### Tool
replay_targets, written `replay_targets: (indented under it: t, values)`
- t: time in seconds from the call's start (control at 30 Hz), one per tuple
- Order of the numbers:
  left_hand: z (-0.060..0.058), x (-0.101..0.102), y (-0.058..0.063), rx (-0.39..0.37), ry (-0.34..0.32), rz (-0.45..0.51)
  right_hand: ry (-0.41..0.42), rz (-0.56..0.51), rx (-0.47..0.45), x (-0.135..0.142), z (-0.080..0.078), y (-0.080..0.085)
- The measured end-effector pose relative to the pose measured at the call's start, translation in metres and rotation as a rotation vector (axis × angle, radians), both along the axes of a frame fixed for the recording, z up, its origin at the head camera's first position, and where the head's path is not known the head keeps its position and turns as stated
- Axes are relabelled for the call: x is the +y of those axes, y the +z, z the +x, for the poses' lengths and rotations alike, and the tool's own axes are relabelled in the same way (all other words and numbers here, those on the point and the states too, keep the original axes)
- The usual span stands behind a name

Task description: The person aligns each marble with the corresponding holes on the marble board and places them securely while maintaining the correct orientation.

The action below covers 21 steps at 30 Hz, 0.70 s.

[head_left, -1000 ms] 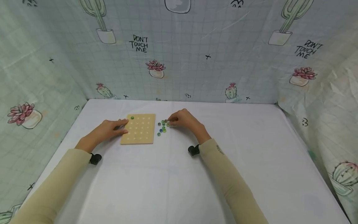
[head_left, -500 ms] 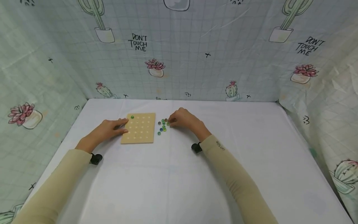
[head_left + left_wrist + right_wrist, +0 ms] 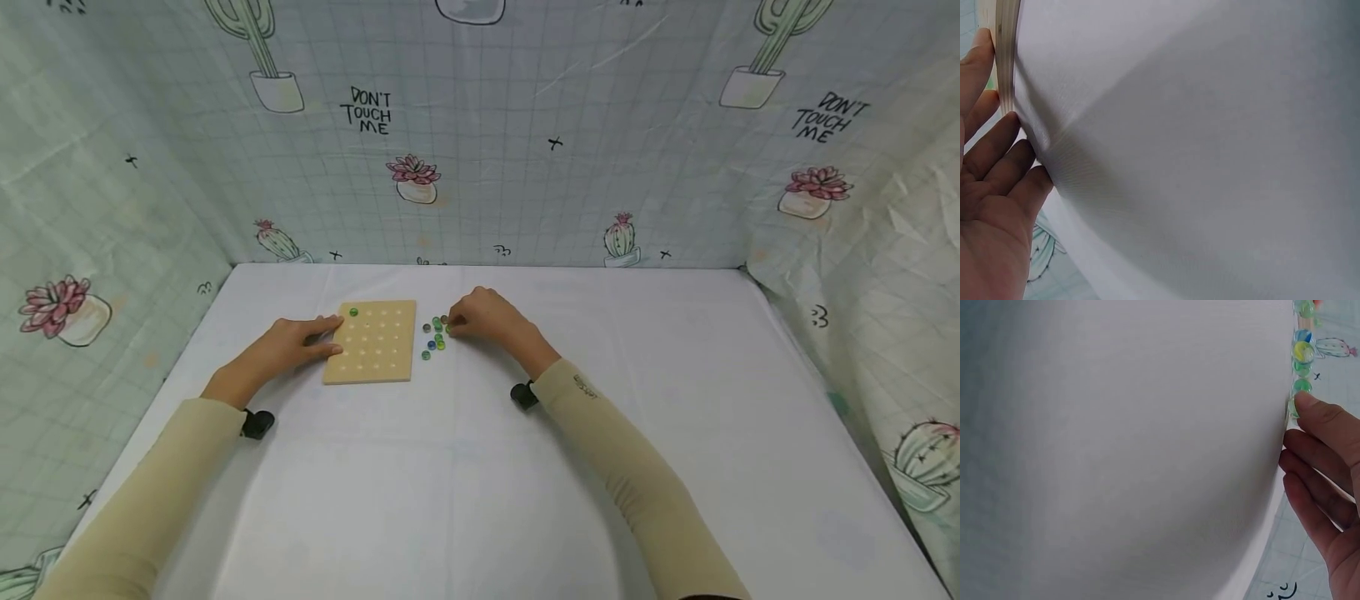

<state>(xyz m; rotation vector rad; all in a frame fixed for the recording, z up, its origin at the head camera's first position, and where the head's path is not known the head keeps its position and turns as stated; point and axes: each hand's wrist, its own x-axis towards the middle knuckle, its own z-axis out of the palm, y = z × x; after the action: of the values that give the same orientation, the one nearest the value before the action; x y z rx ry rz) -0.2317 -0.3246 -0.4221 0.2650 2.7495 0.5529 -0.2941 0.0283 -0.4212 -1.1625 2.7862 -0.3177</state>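
Note:
A square tan board point(image 3: 371, 374) with rows of small round dimples lies on the table. One green marble point(image 3: 353, 312) sits in its far left corner dimple. My left hand point(image 3: 288, 340) touches the board's left side, with thumb and fingertips at the edge. Just right of the board lies a loose group of several glass marbles point(image 3: 440, 345), green, blue and yellowish. My right hand point(image 3: 492, 318) is at the right side of this group. In the right wrist view its thumb overlaps a pale green marble point(image 3: 1292, 409); I cannot tell whether the fingers pinch it.
A white cloth covers the table point(image 3: 450, 500), which spreads in front of both hands and to the right. Behind it stands a cloth backdrop point(image 3: 480, 167) printed with cacti, and similar cloth hangs at both sides. A dark camera mount point(image 3: 258, 424) sits at the left wrist.
The head view has tilted slightly. My right hand stays beside the marbles with little movement, its fingertips still close to them. The left hand and board keep their place.

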Motion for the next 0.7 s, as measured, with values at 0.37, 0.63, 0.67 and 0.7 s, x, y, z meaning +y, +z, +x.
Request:
replay_targets:
  t: [0.37, 0.63, 0.67, 0.7]
  values:
    - [0.0006, -0.0014, -0.0002, -0.003, -0.007, -0.009, -0.034, -0.055, -0.036, 0.0005, 0.0029, -0.0010]
    - [0.0012, -0.0027, -0.0019, 0.007, 0.005, -0.022, -0.080, -0.093, -0.091, 0.0051, 0.0056, 0.0016]
    - [0.0010, -0.0026, -0.0017, 0.011, 0.002, -0.016, -0.088, -0.094, -0.091, 0.0060, 0.0058, 0.0025]
    - [0.0006, -0.0024, -0.0016, 0.015, -0.001, -0.013, -0.094, -0.095, -0.091, 0.0070, 0.0059, 0.0032]
